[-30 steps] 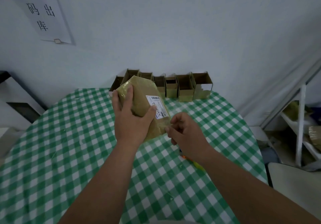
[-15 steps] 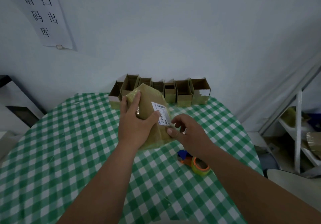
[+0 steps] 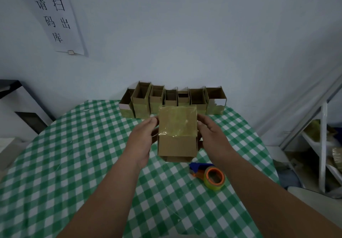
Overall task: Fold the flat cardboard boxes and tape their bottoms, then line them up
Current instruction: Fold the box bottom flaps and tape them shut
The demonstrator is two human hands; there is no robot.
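Head view: you're over a green-checked table, box in both hands, and we sweep left to right.
Paper notice: pinned on the wall, far left, out of play.
Left hand: your left hand presses on the box's left wall; the thumb tip shows at the upper edge, the other fingers are hidden behind the cardboard, so how they lie I cannot tell.
Folded box: the small cardboard box hangs above the table between your palms, taped bottom tipped up toward you, glossy yellowish tape across it.
Handling: looks light and fairly stiff, but the walls are thin and hollow. My call, squeeze gently on opposite side walls, not on the slick tape.
Finished row: seven or so open boxes stand along the far edge, against the wall.
Right hand: your right hand clasps the right wall, thumb curled over the front corner, fingers hidden behind.
Tape dispenser: orange-cored roll on a blue handle, lying just beside your right wrist.
Next: seems ready to join the row.
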